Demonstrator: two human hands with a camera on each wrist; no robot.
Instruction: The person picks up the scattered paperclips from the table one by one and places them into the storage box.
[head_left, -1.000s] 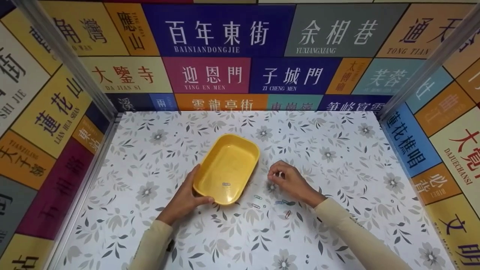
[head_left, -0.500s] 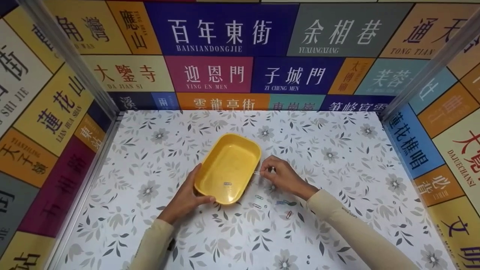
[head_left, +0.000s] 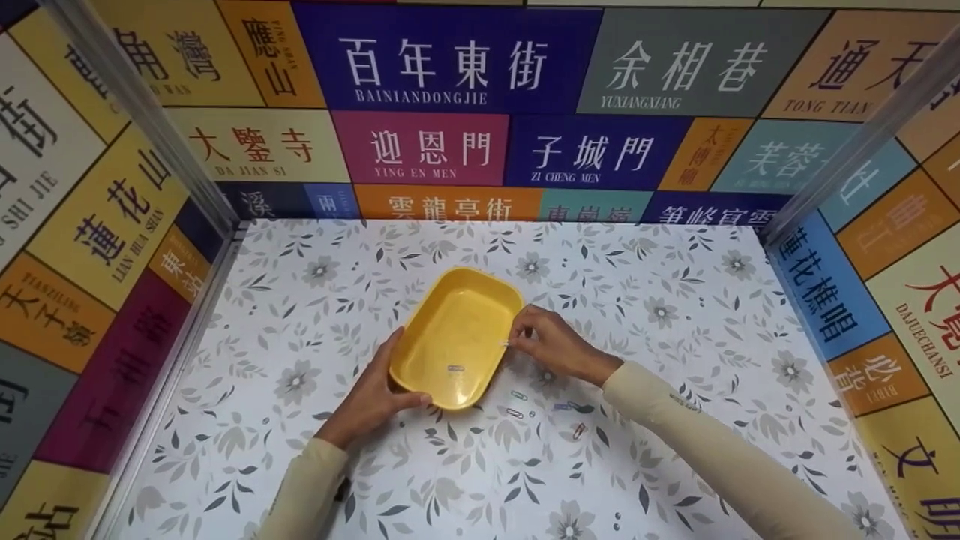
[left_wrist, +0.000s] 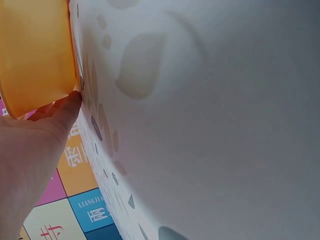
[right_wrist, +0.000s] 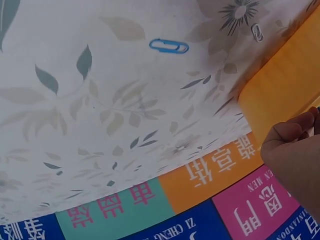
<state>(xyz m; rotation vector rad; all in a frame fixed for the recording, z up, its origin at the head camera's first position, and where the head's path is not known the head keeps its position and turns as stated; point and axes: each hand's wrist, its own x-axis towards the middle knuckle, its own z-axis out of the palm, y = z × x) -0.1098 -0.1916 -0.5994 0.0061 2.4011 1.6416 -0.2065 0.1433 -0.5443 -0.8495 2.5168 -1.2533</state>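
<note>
A yellow plastic tray [head_left: 457,322] lies tilted to the right on the table in the head view. My left hand [head_left: 375,394] grips its near left corner, thumb at the near rim and fingers along the left wall. In the left wrist view that hand [left_wrist: 37,130] is against the tray's orange-looking wall [left_wrist: 37,50]. With thumb and fingertips, my right hand [head_left: 559,341] pinches a small white paper clip [head_left: 505,343] at the tray's right rim. A small bluish clip [head_left: 455,368] lies inside the tray near its front end.
Right of the tray's near end lie several loose clips: a green one [head_left: 519,395], a whitish one [head_left: 514,413], a blue one [head_left: 562,406] and a red one [head_left: 579,431]. Sign-patterned panels [head_left: 420,150] close off the back and both sides of the flowered table [head_left: 300,465].
My right hand has moved left with the white paper clip, from beside the tray up to its right rim. My left hand and the tray have stayed in place.
</note>
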